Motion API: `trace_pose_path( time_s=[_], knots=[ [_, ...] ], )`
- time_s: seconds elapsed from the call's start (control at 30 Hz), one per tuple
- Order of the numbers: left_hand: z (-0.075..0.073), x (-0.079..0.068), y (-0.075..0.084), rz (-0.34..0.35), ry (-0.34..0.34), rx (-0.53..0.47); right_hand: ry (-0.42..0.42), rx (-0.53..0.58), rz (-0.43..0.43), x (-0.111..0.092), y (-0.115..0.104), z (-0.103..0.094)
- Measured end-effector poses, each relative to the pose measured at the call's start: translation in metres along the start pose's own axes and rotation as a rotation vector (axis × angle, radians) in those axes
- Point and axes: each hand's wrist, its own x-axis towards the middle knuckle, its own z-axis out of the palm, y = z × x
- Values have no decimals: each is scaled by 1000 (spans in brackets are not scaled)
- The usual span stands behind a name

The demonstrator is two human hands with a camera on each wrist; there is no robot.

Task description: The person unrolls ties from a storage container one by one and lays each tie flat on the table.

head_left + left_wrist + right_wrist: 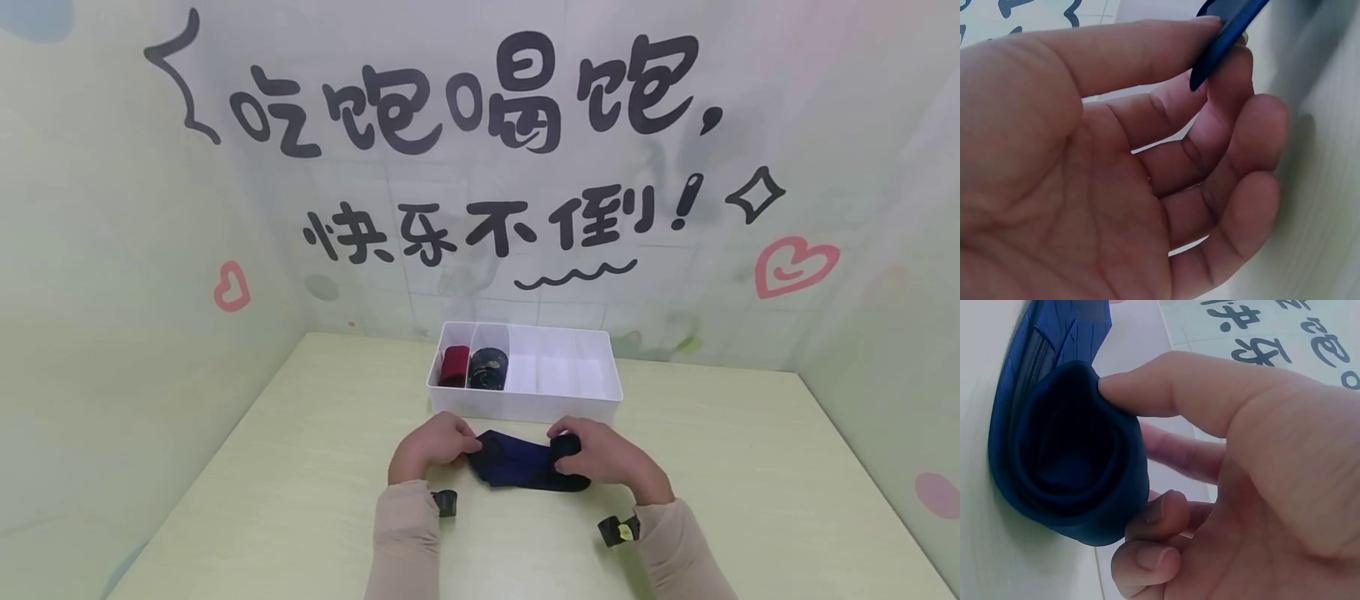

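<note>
The tie (521,462) is at six o'clock from the box (525,406); left hand (431,443) pinches its nine-o'clock end, right hand (611,457) grips its roll (565,448). Slackened grip could unwind it.

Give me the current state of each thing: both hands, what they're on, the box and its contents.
Left hand: pinching the tie's flat end.
Right hand: gripping its rolled end.
Blue tie: partly rolled.
White box: open-topped, two leftmost compartments occupied.
Red roll: rolled up, leftmost compartment.
Dark patterned roll: rolled up, second compartment.
</note>
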Motion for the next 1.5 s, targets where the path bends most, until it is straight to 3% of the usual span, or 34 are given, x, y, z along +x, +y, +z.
trace_pose_path(
  time_s=[0.27,0.63,0.9,1.5],
  knots=[
    [-1,-1,-5,-22,11,-42,-30,-9,-31,-4,3,-3],
    [-4,-1,-8,-55,65,-79,24,58,74,-6,1,-6],
    [-7,0,-8,-67,69,-69,17,45,43,-7,0,-12],
    [-8,-3,-12,-97,60,-80,-11,12,68,-16,9,-25]
  ],
)
